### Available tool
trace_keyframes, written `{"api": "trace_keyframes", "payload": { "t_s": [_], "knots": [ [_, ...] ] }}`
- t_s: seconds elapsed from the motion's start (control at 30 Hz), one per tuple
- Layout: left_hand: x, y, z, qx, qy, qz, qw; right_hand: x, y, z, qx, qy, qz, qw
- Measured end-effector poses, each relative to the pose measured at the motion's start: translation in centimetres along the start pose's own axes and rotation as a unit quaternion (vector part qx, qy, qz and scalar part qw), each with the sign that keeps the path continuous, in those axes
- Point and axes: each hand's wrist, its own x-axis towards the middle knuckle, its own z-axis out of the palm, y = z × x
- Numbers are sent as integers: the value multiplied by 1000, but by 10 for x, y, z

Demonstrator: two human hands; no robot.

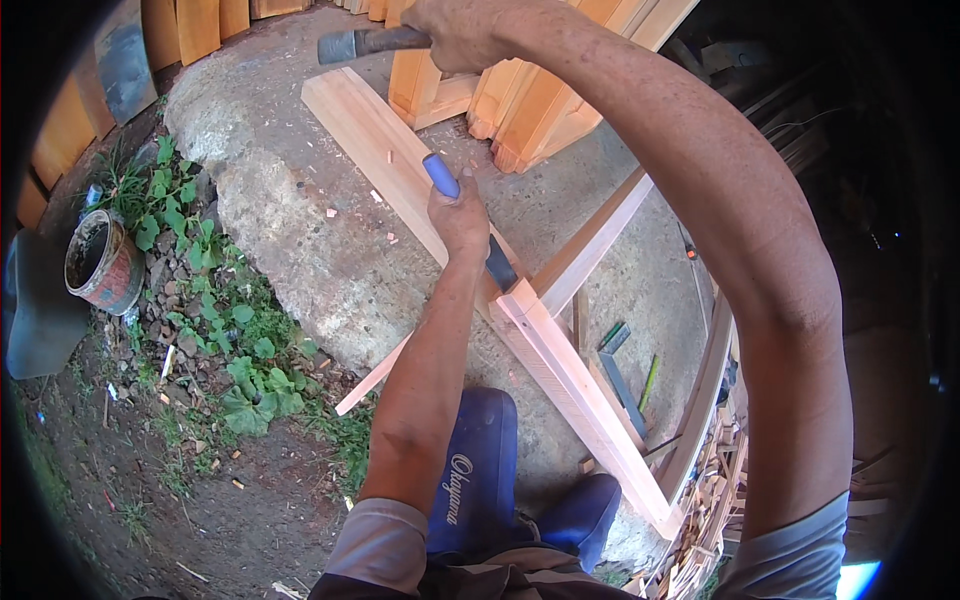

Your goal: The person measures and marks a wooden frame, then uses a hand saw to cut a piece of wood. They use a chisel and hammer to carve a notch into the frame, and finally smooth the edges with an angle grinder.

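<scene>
My left hand (461, 220) is closed around a chisel (441, 176) with a blue handle. The chisel's dark blade slants down to a cut edge on a long wooden beam (365, 125). Raised at the top, my right hand (458, 34) grips a hammer (370, 43), its dark head pointing left, apart from the chisel. The beam runs diagonally from far left to near right, with a grooved, stepped section on its nearer half. Small wood chips are scattered on and beside it. Whether the blade's tip is sunk into the wood cannot be made out.
A second wooden bar (595, 238) crosses under the beam on the concrete slab (290, 215). Stacked orange boards (545, 105) stand behind. To the right lie a try square (622, 385) and a green pencil-like stick (649, 384). A bucket (105, 262) and plants (250, 385) are left.
</scene>
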Motion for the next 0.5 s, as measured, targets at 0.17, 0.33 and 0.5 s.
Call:
{"api": "trace_keyframes", "payload": {
  "t_s": [0.17,0.33,0.5],
  "knots": [
    [0,5,0,0,-5,1,1000,-27,-11,18,-15,-13,35,999],
    [-5,-2,-1,9,14,-15,1000,-30,-12,14,-54,-182,0,982],
    [-1,-10,-3,8,3,-16,1000,-18,-5,31,69,61,104,990]
  ]
}}
